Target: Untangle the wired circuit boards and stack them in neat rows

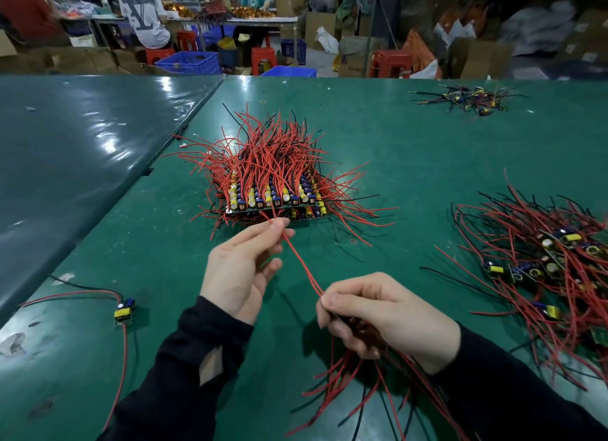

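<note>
Green bench: stacked rows partly built; tangled pile remained. Both hands, left hand and right hand, pinched red wires.

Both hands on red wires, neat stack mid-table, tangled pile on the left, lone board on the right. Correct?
Sides are swapped. The head view shows the tangled pile on the right and the lone board on the left. The rest holds: left hand and right hand both pinch red wires, and the neat stack sits mid-table.
</note>
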The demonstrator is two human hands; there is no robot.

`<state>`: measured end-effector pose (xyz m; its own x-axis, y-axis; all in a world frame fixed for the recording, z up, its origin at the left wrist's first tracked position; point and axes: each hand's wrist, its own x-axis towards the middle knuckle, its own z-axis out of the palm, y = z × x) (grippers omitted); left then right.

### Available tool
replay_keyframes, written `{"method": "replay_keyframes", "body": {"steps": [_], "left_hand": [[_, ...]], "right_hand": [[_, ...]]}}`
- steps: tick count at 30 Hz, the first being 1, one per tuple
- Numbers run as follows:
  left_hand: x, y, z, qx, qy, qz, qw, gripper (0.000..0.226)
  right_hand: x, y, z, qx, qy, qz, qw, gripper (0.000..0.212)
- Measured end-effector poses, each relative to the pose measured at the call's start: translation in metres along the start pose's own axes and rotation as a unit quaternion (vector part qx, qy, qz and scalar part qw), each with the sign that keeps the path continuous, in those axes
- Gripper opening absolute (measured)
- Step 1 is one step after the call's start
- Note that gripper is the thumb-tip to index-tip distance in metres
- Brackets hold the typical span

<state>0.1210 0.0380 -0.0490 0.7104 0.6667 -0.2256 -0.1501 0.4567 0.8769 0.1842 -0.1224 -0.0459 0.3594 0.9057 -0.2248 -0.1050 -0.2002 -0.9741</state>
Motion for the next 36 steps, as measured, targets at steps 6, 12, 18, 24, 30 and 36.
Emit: {"method": "replay_keyframes", "body": {"steps": [6,12,18,24,30,36], "left_hand": [[0.002,0.015,-0.006,-0.190,-0.074,-0.098,0.974,0.011],[0.002,0.021,-0.009,-0.228,-0.125,-0.103,0.960,0.016],[0.002,0.022,-0.013,-0.278,-0.193,-0.085,0.937,0.038],[0.001,0.024,-0.014,-0.221,-0.162,-0.060,0.960,0.045],[-0.001,0.027,-0.017,-0.245,-0.177,-0.152,0.941,0.034],[0.004,0.022,-0.013,-0.232,-0.066,-0.192,0.951,0.018]], "right_hand": [[0.000,0.000,-0.005,0.002,0.008,0.002,1.000,0.031],[0.001,-0.003,-0.014,0.027,0.013,-0.009,1.000,0.025],[0.002,-0.004,-0.016,0.133,-0.040,0.016,0.990,0.021],[0.001,-0.004,-0.018,0.142,-0.060,0.027,0.988,0.021],[-0.002,-0.007,-0.020,0.062,-0.034,-0.012,0.997,0.021],[-0.003,-0.005,-0.014,-0.112,-0.002,-0.099,0.989,0.020]]}}
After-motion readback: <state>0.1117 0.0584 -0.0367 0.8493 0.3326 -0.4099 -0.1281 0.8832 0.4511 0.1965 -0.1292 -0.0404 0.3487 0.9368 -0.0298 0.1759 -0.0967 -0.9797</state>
